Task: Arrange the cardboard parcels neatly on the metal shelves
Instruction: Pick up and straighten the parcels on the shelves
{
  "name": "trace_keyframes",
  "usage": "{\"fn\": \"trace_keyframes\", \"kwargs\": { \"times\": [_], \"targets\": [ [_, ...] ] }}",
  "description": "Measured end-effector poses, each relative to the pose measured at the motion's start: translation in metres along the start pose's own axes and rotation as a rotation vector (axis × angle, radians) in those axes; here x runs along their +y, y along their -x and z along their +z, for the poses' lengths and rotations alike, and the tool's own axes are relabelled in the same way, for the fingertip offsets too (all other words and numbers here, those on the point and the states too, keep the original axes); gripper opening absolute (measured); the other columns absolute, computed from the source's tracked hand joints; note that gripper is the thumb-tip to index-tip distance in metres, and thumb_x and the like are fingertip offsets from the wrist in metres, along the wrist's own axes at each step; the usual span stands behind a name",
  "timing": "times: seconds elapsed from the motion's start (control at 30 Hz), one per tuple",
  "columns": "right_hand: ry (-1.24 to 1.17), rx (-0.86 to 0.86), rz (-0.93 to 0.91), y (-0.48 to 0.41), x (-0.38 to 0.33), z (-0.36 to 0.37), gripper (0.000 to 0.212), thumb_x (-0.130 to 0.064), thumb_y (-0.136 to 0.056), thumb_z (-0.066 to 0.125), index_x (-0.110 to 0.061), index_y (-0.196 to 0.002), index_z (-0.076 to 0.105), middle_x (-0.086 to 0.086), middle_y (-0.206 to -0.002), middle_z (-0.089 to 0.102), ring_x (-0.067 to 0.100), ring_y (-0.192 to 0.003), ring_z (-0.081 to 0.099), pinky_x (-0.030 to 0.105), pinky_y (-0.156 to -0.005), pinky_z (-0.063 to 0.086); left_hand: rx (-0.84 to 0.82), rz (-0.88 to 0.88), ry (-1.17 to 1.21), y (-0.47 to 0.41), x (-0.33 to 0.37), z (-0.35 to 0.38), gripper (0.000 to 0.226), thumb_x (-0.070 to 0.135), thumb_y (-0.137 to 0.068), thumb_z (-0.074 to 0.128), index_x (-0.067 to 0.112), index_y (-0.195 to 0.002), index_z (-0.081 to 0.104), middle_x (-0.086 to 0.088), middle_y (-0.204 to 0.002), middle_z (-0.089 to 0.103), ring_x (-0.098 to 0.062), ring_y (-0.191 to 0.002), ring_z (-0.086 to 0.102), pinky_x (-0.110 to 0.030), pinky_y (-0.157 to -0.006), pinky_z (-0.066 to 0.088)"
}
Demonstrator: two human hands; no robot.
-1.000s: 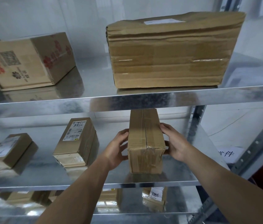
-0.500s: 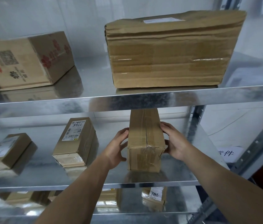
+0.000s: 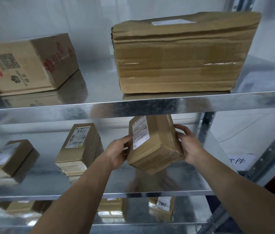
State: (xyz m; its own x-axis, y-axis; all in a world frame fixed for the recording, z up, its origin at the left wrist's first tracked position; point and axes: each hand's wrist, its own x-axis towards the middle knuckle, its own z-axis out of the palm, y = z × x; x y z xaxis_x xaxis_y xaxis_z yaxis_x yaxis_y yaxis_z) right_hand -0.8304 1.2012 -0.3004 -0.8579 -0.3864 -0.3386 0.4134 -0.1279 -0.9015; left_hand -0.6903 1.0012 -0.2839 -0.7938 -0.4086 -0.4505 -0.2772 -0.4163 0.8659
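A small brown cardboard parcel (image 3: 157, 146) with a white shipping label on one face hangs tilted above the middle metal shelf (image 3: 192, 183). My left hand (image 3: 118, 152) grips its left side by the label. My right hand (image 3: 188, 144) grips its right side, fingers curled over the edge. Both forearms reach up from the bottom of the frame. The parcel's far end is hidden behind the front lip of the upper shelf (image 3: 49, 112).
A large taped box (image 3: 184, 54) and a printed box (image 3: 28, 65) stand on the upper shelf. The middle shelf also holds a labelled parcel (image 3: 79, 147) and a smaller one (image 3: 6, 157). More parcels (image 3: 161, 208) lie on the lower shelf. A shelf upright (image 3: 206, 125) stands right.
The parcel stood on the middle shelf between my hands; now it is lifted off the shelf and rolled, so its labelled face shows.
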Motion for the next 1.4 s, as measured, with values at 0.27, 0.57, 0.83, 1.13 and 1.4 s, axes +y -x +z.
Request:
{"fn": "trace_keyframes", "kwargs": {
  "times": [0.27,0.57,0.83,1.13,1.4],
  "targets": [
    [0.178,0.055,-0.016,-0.005,0.009,0.0,0.038,-0.003,-0.102,0.042,-0.021,-0.122,0.068,0.013,-0.11,0.072,0.026,-0.1,0.062,0.041,-0.083,0.048,0.017,0.076,0.001,0.0,0.006,0.002,0.026,0.021,-0.104,0.056,0.018,-0.128,0.066,0.0,-0.113,0.075,-0.022,-0.104,0.065,-0.039,-0.074,0.056],
    [0.285,0.089,0.068,-0.002,0.014,0.0,0.03,-0.024,-0.105,0.048,-0.011,-0.105,0.075,0.007,-0.092,0.074,0.022,-0.085,0.064,0.031,-0.071,0.049,0.026,0.084,-0.015,-0.001,-0.005,0.002,0.021,0.018,-0.102,0.06,0.023,-0.121,0.067,-0.001,-0.109,0.077,-0.027,-0.102,0.07,-0.04,-0.086,0.056],
    [0.295,-0.068,0.238,0.003,0.034,0.0,0.05,-0.057,-0.103,0.048,-0.016,-0.111,0.075,0.006,-0.101,0.08,0.025,-0.096,0.075,0.036,-0.084,0.058,0.097,0.003,-0.12,-0.009,-0.028,0.003,0.022,0.019,-0.102,0.062,0.021,-0.123,0.065,-0.006,-0.112,0.074,-0.027,-0.106,0.068,-0.042,-0.092,0.054],
    [0.589,-0.111,0.255,-0.006,0.041,0.002,0.039,-0.046,-0.094,0.07,-0.009,-0.107,0.076,0.003,-0.093,0.08,0.029,-0.099,0.074,0.048,-0.097,0.057,0.15,-0.03,-0.268,-0.024,-0.037,0.011,0.043,0.021,-0.093,0.074,0.02,-0.132,0.054,-0.003,-0.103,0.075,-0.016,-0.086,0.07,-0.027,-0.062,0.053],
    [0.625,-0.083,0.237,-0.013,0.037,0.01,0.026,-0.03,-0.098,0.069,-0.005,-0.102,0.072,0.007,-0.086,0.079,0.026,-0.084,0.074,0.041,-0.078,0.06,0.146,-0.061,-0.327,-0.033,-0.036,0.009,0.027,0.018,-0.095,0.071,0.022,-0.118,0.056,0.001,-0.094,0.073,-0.013,-0.081,0.067,-0.027,-0.063,0.053]
  ]
}}
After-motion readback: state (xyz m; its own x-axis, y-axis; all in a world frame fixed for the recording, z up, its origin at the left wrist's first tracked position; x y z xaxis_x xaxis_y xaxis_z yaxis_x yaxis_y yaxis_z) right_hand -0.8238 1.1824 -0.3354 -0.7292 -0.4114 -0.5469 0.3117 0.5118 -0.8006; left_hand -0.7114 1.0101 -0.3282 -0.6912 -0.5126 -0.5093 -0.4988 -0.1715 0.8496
